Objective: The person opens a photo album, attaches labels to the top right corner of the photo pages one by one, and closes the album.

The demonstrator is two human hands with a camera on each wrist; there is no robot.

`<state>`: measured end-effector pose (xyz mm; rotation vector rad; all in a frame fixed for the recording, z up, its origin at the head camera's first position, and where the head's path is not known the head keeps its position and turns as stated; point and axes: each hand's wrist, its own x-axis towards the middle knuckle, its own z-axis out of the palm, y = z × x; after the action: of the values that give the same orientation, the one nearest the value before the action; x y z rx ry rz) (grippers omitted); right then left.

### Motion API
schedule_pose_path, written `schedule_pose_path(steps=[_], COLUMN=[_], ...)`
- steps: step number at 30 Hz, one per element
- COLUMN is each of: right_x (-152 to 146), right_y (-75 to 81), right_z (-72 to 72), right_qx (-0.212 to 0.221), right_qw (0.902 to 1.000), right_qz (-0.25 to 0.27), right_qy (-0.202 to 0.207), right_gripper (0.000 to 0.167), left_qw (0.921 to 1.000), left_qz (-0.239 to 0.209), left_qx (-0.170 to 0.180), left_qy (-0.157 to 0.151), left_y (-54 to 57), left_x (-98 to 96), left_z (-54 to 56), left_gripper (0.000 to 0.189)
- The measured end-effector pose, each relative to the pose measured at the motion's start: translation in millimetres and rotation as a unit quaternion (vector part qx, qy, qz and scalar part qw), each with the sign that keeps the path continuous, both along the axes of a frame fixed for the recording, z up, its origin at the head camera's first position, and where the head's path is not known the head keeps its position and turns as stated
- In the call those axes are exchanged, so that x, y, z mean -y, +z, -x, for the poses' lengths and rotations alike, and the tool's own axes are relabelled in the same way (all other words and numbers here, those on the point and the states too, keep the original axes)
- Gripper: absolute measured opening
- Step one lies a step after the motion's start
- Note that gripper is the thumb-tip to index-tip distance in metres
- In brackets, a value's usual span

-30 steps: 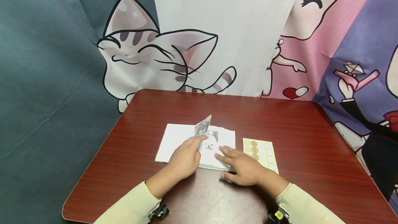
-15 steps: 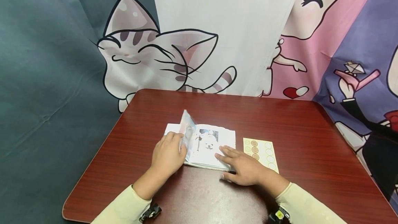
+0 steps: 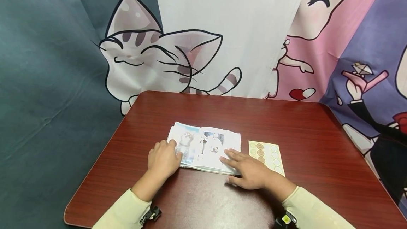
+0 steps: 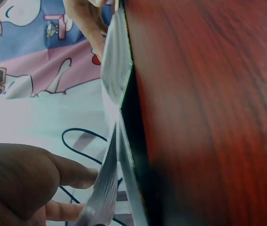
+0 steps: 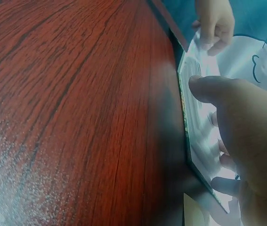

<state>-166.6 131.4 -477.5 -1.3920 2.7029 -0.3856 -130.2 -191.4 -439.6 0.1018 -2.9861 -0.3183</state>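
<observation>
An open picture book [image 3: 219,165] lies on the dark red table, with a puppy picture on its right page. On its left side a page [image 3: 187,144] with a blue-toned animal picture slopes down, standing off the pages under it in the left wrist view. My left hand [image 3: 163,159] is at that page's outer part, thumb and fingers touching it. Fingers spread, my right hand [image 3: 249,170] rests on the lower right corner of the right page. In the right wrist view its thumb [image 5: 208,89] lies over the near edge of the book.
Just right of the book is a pale yellow sheet [image 3: 265,156] with round stickers, partly covered by my right hand and wrist. The table [image 3: 302,130] ends at a cloth backdrop [image 3: 254,27] with cartoon figures.
My left hand has moved left with the page, which stood upright near the middle and now lies over to the left, showing its picture. My right hand has stayed in place.
</observation>
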Motion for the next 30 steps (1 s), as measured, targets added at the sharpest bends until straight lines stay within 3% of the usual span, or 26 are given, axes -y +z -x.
schedule_pose_path(steps=[7, 14, 19, 23, 30], right_x=[-1, -2, -2, -4, -8], right_y=[-0.1, -1.4, 1.2, 4.4, 7.1], right_z=[-0.5, -2.3, -3.1, -4.0, -5.6], right_qx=[-0.003, -0.012, -0.01, -0.005, -0.01], right_qw=[1.0, 0.9999, 0.9998, 0.9998, 0.9991], right_qz=[0.006, 0.011, 0.017, 0.02, 0.041], right_qy=[0.003, 0.004, 0.003, 0.002, -0.004], right_gripper=[0.072, 0.073, 0.074, 0.073, 0.073], left_qw=[0.9978, 0.9966, 0.9979, 0.9967, 0.9824], left_qz=[0.014, 0.016, 0.004, -0.014, -0.053], left_qx=[0.064, 0.079, 0.051, 0.01, -0.032], left_qy=[-0.006, -0.017, -0.041, -0.08, -0.176], left_y=[-8.9, -14.0, -11.3, -8.7, -9.2], left_x=[3.7, 1.0, -10.1, -23.0, -49.0], left_z=[3.4, 6.5, 6.9, 4.7, 0.9], left_gripper=[0.039, 0.041, 0.042, 0.036, 0.03])
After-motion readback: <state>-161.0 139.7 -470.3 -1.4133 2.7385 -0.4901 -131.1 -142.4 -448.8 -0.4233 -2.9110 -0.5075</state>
